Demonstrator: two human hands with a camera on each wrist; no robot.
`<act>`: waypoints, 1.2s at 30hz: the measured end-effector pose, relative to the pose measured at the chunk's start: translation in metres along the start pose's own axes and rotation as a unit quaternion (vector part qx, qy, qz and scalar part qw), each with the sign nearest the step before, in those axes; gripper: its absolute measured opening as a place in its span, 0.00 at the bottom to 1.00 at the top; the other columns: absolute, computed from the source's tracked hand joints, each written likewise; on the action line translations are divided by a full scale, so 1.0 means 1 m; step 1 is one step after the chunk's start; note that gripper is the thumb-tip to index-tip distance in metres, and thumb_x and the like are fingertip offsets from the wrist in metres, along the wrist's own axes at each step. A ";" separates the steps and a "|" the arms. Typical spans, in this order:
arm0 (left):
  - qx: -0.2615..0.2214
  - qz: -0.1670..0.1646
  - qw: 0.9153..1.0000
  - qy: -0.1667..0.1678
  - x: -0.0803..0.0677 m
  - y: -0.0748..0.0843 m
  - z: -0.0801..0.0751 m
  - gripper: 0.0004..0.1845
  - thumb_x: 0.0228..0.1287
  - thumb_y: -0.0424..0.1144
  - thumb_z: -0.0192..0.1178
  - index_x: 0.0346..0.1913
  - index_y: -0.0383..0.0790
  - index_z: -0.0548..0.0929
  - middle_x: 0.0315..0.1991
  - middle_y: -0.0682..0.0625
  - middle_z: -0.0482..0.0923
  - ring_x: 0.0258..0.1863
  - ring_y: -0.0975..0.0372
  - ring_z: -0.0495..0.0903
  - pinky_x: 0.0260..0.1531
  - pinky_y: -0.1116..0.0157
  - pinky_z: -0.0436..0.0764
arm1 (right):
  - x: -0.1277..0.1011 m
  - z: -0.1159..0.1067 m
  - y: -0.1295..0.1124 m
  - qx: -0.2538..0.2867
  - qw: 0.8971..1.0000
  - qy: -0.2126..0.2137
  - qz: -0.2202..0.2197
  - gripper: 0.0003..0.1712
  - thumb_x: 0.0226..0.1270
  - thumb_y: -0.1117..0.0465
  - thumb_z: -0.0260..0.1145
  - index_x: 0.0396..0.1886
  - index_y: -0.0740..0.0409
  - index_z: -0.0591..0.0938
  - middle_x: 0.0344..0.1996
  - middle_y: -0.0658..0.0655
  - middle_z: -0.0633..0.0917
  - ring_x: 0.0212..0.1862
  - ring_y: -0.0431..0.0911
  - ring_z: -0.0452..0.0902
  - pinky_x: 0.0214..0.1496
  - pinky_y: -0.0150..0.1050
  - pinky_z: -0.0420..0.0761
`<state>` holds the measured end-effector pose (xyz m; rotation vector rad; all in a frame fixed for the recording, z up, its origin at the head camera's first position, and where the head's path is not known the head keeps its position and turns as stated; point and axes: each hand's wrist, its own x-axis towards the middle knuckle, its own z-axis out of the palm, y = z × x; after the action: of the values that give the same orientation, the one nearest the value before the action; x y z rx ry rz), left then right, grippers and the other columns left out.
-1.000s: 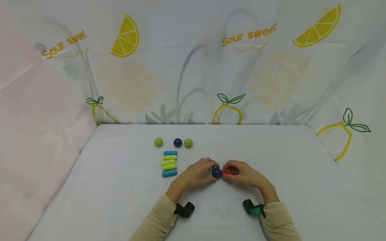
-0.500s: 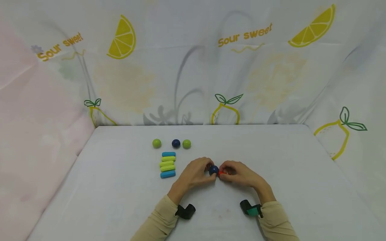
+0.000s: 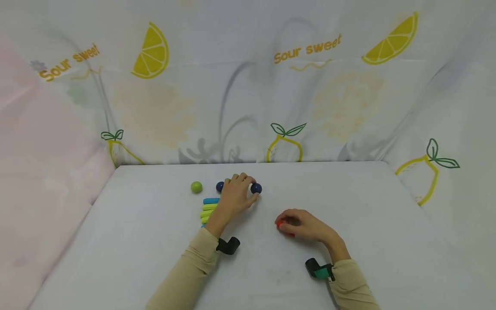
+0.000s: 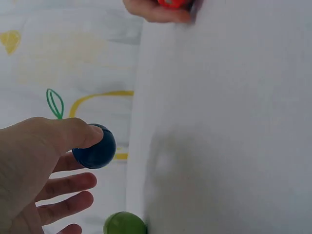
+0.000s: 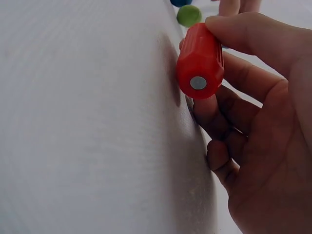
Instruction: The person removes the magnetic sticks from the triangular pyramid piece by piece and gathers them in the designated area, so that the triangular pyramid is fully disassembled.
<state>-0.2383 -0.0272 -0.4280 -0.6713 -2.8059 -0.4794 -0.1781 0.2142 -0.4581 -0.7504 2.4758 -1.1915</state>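
Between thumb and fingers, my left hand pinches a dark blue ball near the row of balls at the back. The left wrist view shows the thumb on top of this ball, with the other fingers spread below and a green ball close by. That green ball is hidden behind the hand in the head view. My right hand, in front and to the right, grips a red ridged magnetic stick between thumb and fingers. A round metal disc shows at the stick's near end, low over the white table.
At the back left are another green ball and a second dark blue ball, partly covered by my left hand. Yellow-green and blue sticks lie stacked in a column beside my left wrist. A lemon-print cloth hangs behind the table.
The blue ball has come away from the red stick; my left hand has carried it back and left to the row of balls. My right hand stays near its place, the red stick now angled differently.
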 end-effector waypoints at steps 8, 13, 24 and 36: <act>0.030 -0.022 0.999 -0.024 0.015 -0.015 0.006 0.16 0.58 0.47 0.65 0.47 0.44 0.81 0.46 0.47 0.77 0.49 0.52 0.74 0.54 0.47 0.66 | -0.001 0.004 0.002 0.001 1.000 0.012 0.004 0.08 0.67 0.53 0.62 0.43 0.48 0.80 0.29 0.46 0.78 0.31 0.35 0.71 0.36 0.30 0.73; 0.022 -0.033 0.998 -0.047 0.017 -0.021 0.013 0.16 0.60 0.46 0.63 0.49 0.44 0.80 0.47 0.46 0.77 0.50 0.51 0.74 0.56 0.46 0.65 | -0.002 0.003 0.001 0.015 0.999 0.019 0.021 0.07 0.67 0.52 0.62 0.41 0.47 0.78 0.23 0.46 0.78 0.28 0.36 0.72 0.35 0.30 0.73; -0.032 -0.023 0.999 -0.010 0.007 -0.021 0.009 0.24 0.63 0.45 0.61 0.60 0.43 0.74 0.55 0.45 0.75 0.56 0.49 0.73 0.59 0.45 0.63 | -0.005 -0.004 0.009 0.058 0.998 0.034 0.019 0.10 0.69 0.55 0.60 0.45 0.54 0.76 0.33 0.52 0.81 0.36 0.39 0.76 0.44 0.31 0.74; -0.269 0.113 0.955 -0.054 -0.035 0.002 0.013 0.12 0.66 0.37 0.58 0.50 0.41 0.77 0.45 0.49 0.80 0.43 0.63 0.78 0.46 0.64 0.78 | 0.002 -0.001 0.006 0.092 0.994 0.056 -0.001 0.10 0.67 0.59 0.62 0.44 0.57 0.74 0.35 0.54 0.80 0.38 0.41 0.77 0.44 0.31 0.75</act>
<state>-0.2086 -0.0345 -0.4493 -1.1364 -2.6462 -1.2121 -0.1819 0.2165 -0.4620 -0.6527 2.4083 -1.4764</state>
